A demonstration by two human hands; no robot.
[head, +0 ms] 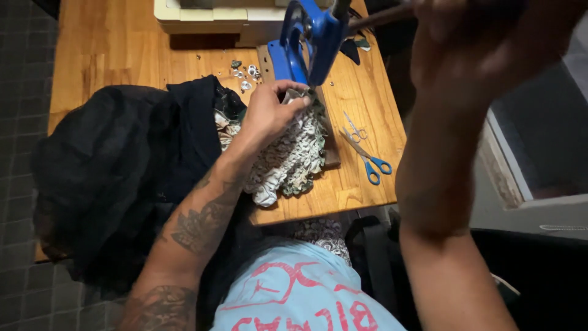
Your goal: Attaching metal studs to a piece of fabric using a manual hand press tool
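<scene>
Left hand (pixel 269 113): seen at frame centre, fingers curled shut on the ruffled patterned fabric (pixel 294 153), edge pinched right under the press head.
Right hand (pixel 465 37): raised at upper right, blurred; wrapped round the dark lever handle (pixel 380 15) of the press, grip closed as far as can be told.
Blue hand press (pixel 309 40): stood at top centre on a dark base plate (pixel 329 138); head is hung just above the fabric edge.
Ruffled fabric: grey-green print, bunched at centre-right of the wooden table (pixel 116 49), part draped over the near table edge.
Black cloth (pixel 116 165): big heap at left of frame, touching the patterned fabric, spilled past the table's left edge.
Metal eyelets (pixel 246 73): small silver bits scattered at upper centre, just left of the press.
Blue-handled scissors (pixel 370 162): laid flat at centre-right, near the base plate, not touched.
Small snips (pixel 354 129): laid just above the scissors.
Cream box (pixel 214 15): at top edge, behind the press.
</scene>
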